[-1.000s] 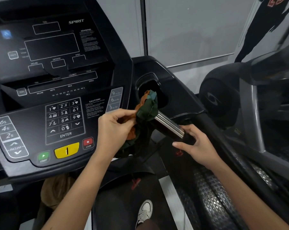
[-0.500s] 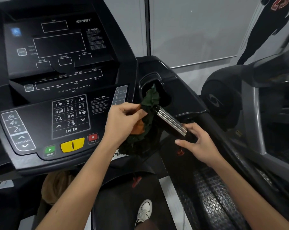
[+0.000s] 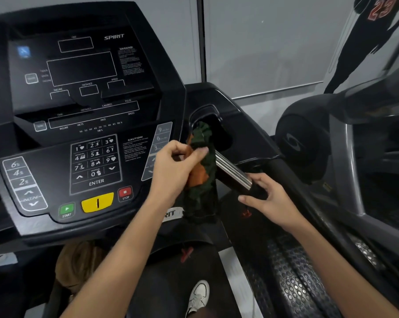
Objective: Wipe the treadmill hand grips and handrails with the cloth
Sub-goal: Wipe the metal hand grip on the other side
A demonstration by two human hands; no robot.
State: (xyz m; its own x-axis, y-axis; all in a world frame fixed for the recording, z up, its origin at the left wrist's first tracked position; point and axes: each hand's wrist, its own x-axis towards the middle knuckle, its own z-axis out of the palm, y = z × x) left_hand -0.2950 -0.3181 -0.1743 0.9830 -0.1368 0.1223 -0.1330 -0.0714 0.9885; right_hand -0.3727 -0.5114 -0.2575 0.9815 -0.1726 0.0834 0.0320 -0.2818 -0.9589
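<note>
Now, left hand point(image 3: 177, 171): your grip is clenched on the green and orange cloth point(image 3: 204, 154).
Cloth: bunched in that grip, against the upper end of the chrome handlebar point(image 3: 232, 172).
Right hand point(image 3: 270, 199): your grip holds the black lower end of the handlebar.

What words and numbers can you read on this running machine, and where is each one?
"SPIRIT": top of the console.
"WARNING!": warning notice, small print too blurred.
"CAUTION!": caution notice, small print too blurred.
"DISTANCE", "SPEED", "CALORIES", "PULSE", "PACE": display panel.
"1" to "9", "0", "ENTER": keypad.
"START": green button.
"STOP": red button.
"6", "4", "2", "INCLINE": left keys.
"23": figure on the wall.
</note>
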